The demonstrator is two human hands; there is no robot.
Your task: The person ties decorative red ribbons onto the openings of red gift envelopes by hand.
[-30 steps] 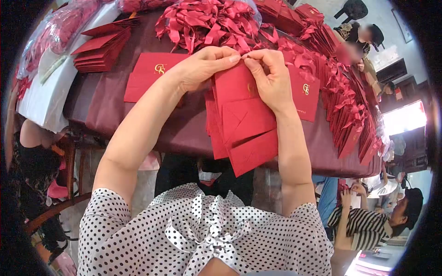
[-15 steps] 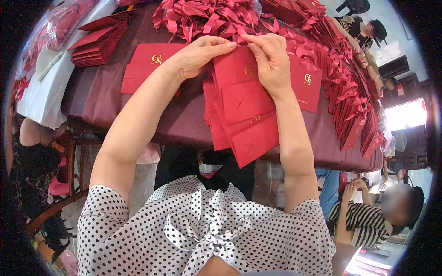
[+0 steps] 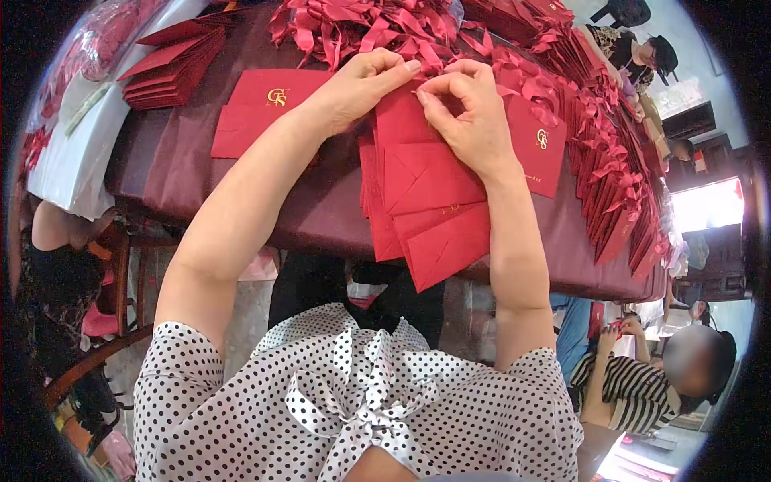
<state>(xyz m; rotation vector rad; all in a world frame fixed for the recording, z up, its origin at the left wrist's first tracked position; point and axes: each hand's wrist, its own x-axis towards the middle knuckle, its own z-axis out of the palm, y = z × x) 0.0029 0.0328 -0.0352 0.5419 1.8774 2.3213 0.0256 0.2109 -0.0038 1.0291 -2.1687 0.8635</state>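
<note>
Several red paper bags [image 3: 430,178] lie overlapping near the table's front edge, below my hands. At the top edge of the uppermost bag, my left hand [image 3: 365,87] has thumb and forefinger pinched together on red ribbon. Just to its right, my right hand [image 3: 467,112] is also pinched at the ribbon, its fingers curled; the small part between them is hard to make out. Another red bag with gold letters [image 3: 249,112] lies partly under my left forearm. A further lettered bag [image 3: 536,153] lies right of my right hand. Loose red ribbons [image 3: 369,32] are heaped beyond my hands.
Rows of red bags with ribbon bows [image 3: 598,177] line the table's right side. More folded bags [image 3: 177,68] stand at the left beside a white box [image 3: 76,161]. A person in a striped top [image 3: 626,390] is at the lower right; others are at the edges.
Both hands have shifted slightly, my left one up and a little right. The thumb and forefinger of my right hand have moved slightly left and down. The uppermost bag has shifted slightly.
</note>
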